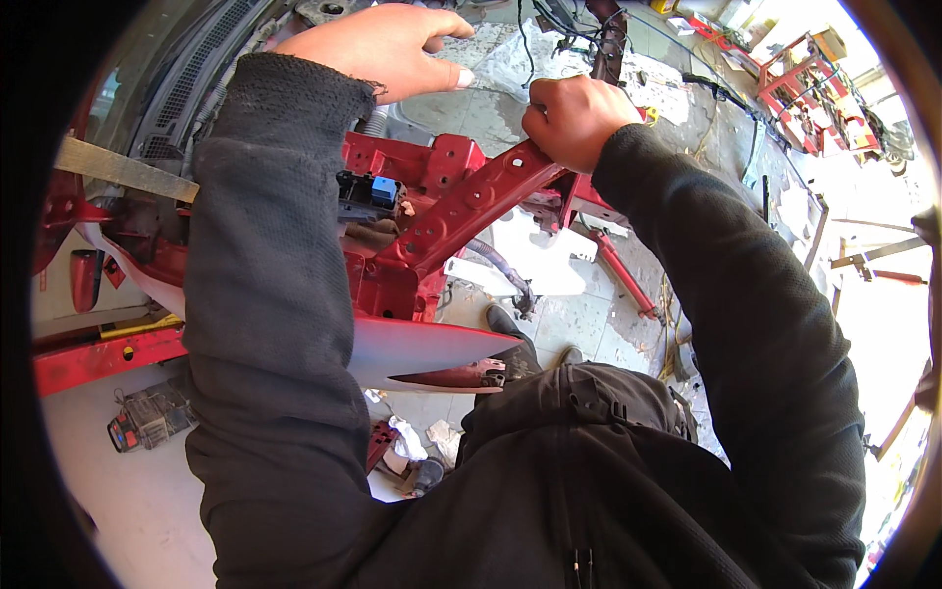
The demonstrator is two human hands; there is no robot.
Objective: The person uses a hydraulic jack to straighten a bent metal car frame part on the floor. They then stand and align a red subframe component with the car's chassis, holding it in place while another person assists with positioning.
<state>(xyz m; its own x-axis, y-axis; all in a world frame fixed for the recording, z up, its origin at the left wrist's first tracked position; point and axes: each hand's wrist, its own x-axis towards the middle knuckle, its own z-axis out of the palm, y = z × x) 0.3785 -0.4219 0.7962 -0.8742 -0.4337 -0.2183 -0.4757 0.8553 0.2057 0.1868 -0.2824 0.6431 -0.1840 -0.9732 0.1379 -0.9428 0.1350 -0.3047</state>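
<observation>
The right hand [574, 120] was clenched in a fist around the upper end of a red metal brace [461, 211], gripping it hard; the left hand [383, 44] lay flat and open, fingers together, resting over the dark cowl area [196, 88] near the top of the view, and whether it touched anything beneath could not be told. The brace was a painted steel strut, pierced with round holes, running diagonally from the fist down to a red body frame [392, 285] in the middle of the picture; its paint was glossy and chipped in places. Beside it sat a black connector block with a blue plug [383, 189], and a dark corrugated hose [500, 270] curled below. A white and red fender panel [432, 353] jutted out under the frame. The floor [579, 314] was pale tile, stained and littered; a long red bar [623, 275] lay on it, a small black and red box [147, 417] sat at the lower left, and crumpled rags [412, 442] lay near the person's dark shoe [505, 324]. Red metal racks [814, 88] stood in bright light at the upper right.
</observation>
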